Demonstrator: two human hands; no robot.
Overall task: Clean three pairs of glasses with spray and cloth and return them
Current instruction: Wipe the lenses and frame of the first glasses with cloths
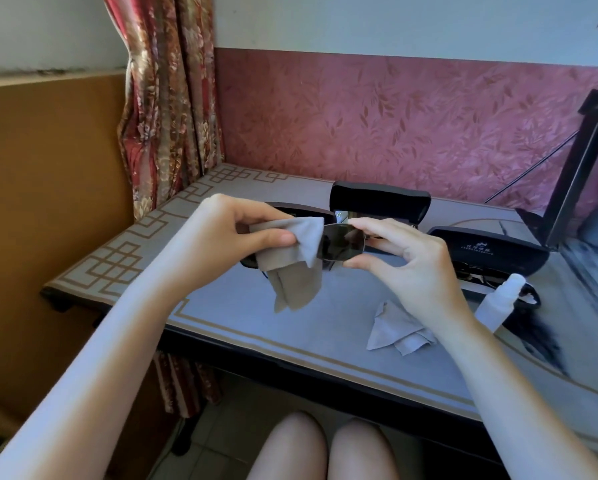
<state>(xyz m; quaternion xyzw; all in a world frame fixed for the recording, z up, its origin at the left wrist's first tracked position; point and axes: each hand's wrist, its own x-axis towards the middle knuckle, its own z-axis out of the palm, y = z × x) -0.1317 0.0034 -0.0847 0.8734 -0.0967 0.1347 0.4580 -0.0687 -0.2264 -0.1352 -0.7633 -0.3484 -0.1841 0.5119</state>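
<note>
Mid-frame, left hand pinched the cloth, right hand pinched the sunglasses. That fingertip grip could've dropped them.

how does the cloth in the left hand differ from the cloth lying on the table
The held cloth is pinched in the left hand against the sunglasses; the loose cloth lies untouched on the table. The held cloth hangs in folds; the loose cloth lies crumpled flat. The held cloth looks brownish grey, the loose cloth paler, bluish. Both are small wiping cloths.
</note>
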